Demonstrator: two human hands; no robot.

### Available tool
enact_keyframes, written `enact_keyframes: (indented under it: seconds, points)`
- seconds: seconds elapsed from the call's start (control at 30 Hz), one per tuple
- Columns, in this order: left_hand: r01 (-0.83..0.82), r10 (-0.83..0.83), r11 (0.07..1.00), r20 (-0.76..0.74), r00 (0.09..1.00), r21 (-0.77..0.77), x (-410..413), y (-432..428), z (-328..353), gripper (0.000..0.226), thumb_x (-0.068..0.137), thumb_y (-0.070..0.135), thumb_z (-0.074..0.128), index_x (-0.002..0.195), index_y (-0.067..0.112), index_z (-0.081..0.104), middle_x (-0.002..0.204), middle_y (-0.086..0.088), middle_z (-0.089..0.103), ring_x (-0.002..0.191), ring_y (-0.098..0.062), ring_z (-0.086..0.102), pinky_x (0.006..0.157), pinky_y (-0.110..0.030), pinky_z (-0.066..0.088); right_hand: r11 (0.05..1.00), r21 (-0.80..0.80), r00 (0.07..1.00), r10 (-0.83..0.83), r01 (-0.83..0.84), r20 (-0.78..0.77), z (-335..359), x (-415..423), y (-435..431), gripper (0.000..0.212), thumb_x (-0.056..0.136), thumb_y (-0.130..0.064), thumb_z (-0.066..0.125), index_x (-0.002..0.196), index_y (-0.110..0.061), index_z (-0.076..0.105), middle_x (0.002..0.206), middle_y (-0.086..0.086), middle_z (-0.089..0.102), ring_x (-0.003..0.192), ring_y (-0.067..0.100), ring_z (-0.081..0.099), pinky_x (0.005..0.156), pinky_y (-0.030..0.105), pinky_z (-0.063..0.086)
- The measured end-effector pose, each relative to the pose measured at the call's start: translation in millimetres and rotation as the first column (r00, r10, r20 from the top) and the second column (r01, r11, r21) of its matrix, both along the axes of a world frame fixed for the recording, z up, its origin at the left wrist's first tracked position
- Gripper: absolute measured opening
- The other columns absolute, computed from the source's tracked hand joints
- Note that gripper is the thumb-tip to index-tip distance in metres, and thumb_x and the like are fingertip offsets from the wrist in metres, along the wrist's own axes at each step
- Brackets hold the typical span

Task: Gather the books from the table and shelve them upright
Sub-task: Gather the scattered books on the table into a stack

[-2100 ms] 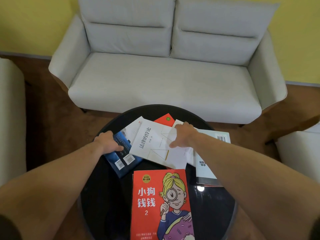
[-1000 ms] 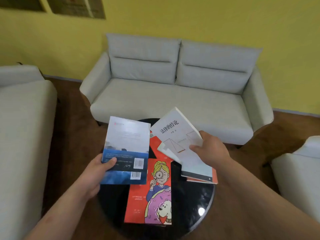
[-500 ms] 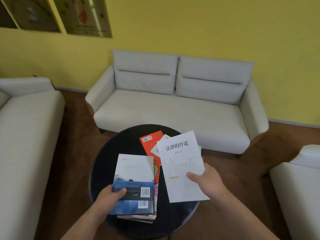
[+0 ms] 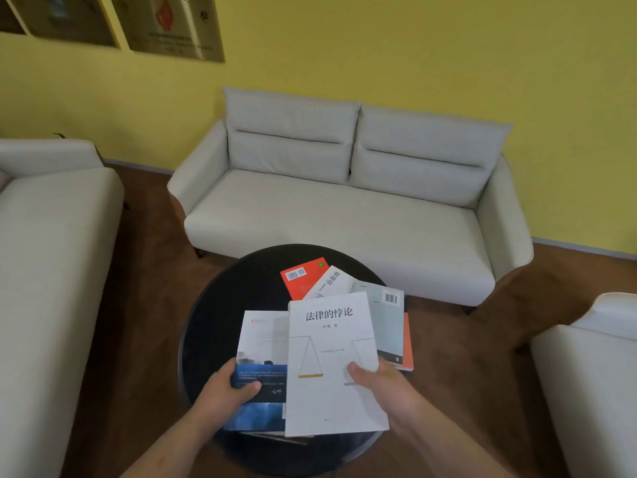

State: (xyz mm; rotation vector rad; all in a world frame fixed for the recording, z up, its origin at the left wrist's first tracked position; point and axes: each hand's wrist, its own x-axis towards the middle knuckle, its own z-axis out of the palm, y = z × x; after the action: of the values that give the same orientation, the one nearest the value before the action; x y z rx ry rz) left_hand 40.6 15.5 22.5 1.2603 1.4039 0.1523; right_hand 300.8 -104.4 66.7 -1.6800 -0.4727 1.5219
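Note:
My left hand grips a blue and white book by its near left edge, thumb on the cover. A white book with a scales drawing is held by my right hand, thumb on top, and it overlaps the blue one's right side. Both books hover over the round black table. On the table behind them lie a red book, a white book and a pale green book over an orange one. The cartoon book is hidden beneath the held books.
A light grey two-seat sofa stands beyond the table against a yellow wall. Another sofa is on the left and a seat on the right. Brown floor surrounds the table. Framed pictures hang at the upper left.
Both hands lifted their books off the table. The white book has swung left and now overlaps the blue one. The view rose and pulled back from the table.

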Motion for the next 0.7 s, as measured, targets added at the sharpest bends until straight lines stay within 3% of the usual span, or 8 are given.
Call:
enact_keyframes:
  seconds: [0.1, 0.23, 0.3, 0.37, 0.47, 0.6, 0.7]
  points:
    - [-0.008, 0.01, 1.0, 0.055, 0.998, -0.028, 2.1, 3.7, 0.5, 0.032, 0.099, 0.018, 0.058, 0.127, 0.03, 0.048, 0.122, 0.003, 0.064, 0.11, -0.016, 0.063, 0.099, -0.041, 0.054, 0.999, -0.049, 1.0, 0.007, -0.007, 0.006, -9.0, -25.3, 11.6, 0.02, 0.102, -0.018, 0.058, 0.119, -0.019, 0.069, 0.109, -0.003, 0.079, 0.101, 0.021, 0.075, 0.085, 0.034, 0.059]
    - [-0.161, 0.21, 0.959, 0.205, 0.956, -0.231, 8.3, 15.1, 6.4, 0.028, 0.107, 0.035, 0.036, 0.121, 0.025, 0.058, 0.108, -0.008, 0.074, 0.098, -0.026, 0.072, 0.077, -0.038, 0.056, 0.987, -0.122, 0.973, 0.13, -0.108, 0.189, -16.6, -40.7, 21.2, 0.013, 0.1, -0.027, 0.06, 0.098, -0.031, 0.072, 0.107, -0.01, 0.076, 0.094, 0.006, 0.072, 0.07, 0.016, 0.054]
    - [-0.178, 0.244, 0.952, 0.266, 0.933, -0.248, 11.6, 22.9, 6.2, 0.027, 0.107, 0.035, 0.038, 0.12, 0.029, 0.059, 0.102, -0.006, 0.078, 0.093, -0.026, 0.075, 0.076, -0.04, 0.057, 0.975, -0.183, 0.959, 0.169, -0.128, 0.229, -22.5, -36.9, 27.1, 0.013, 0.099, -0.036, 0.061, 0.096, -0.029, 0.072, 0.107, -0.007, 0.076, 0.094, 0.008, 0.072, 0.076, 0.02, 0.057]
    - [-0.184, 0.263, 0.949, 0.321, 0.91, -0.257, 15.8, 29.4, 3.0, 0.025, 0.106, 0.036, 0.038, 0.123, 0.038, 0.056, 0.102, -0.003, 0.078, 0.092, -0.025, 0.076, 0.077, -0.043, 0.058, 0.983, -0.173, 0.982, 0.098, -0.07, 0.16, -30.5, -35.2, 34.3, 0.022, 0.1, -0.039, 0.059, 0.11, -0.024, 0.071, 0.113, -0.002, 0.077, 0.1, 0.017, 0.073, 0.088, 0.034, 0.058]
    - [-0.209, 0.322, 0.928, 0.381, 0.867, -0.308, 21.0, 34.4, 1.0, 0.025, 0.105, 0.042, 0.038, 0.121, 0.047, 0.057, 0.106, -0.002, 0.077, 0.094, -0.028, 0.076, 0.081, -0.05, 0.059, 0.975, -0.125, 0.973, -0.198, 0.183, -0.12, -39.6, -37.9, 44.4, 0.026, 0.105, -0.025, 0.053, 0.129, -0.023, 0.062, 0.117, 0.005, 0.076, 0.108, 0.032, 0.072, 0.093, 0.053, 0.056]
    - [-0.187, 0.369, 0.888, 0.408, 0.835, -0.421, 19.8, 37.8, 0.4, 0.033, 0.1, 0.051, 0.042, 0.127, 0.042, 0.059, 0.114, -0.01, 0.075, 0.101, -0.036, 0.073, 0.092, -0.06, 0.054, 0.956, -0.137, 0.945, -0.282, 0.261, -0.165, -36.4, -49.4, 51.0, 0.029, 0.106, -0.021, 0.05, 0.132, -0.028, 0.06, 0.11, 0.003, 0.078, 0.1, 0.029, 0.072, 0.068, 0.04, 0.055]
    - [-0.15, 0.299, 0.914, 0.374, 0.878, -0.378, 20.8, 40.2, -3.0, 0.035, 0.096, 0.059, 0.044, 0.128, 0.051, 0.056, 0.118, -0.003, 0.074, 0.108, -0.031, 0.071, 0.096, -0.058, 0.053, 0.965, -0.108, 0.952, -0.254, 0.239, -0.171, -36.7, -58.1, 59.3, 0.033, 0.108, -0.018, 0.046, 0.136, -0.03, 0.057, 0.114, 0.0, 0.075, 0.101, 0.025, 0.071, 0.068, 0.038, 0.055]
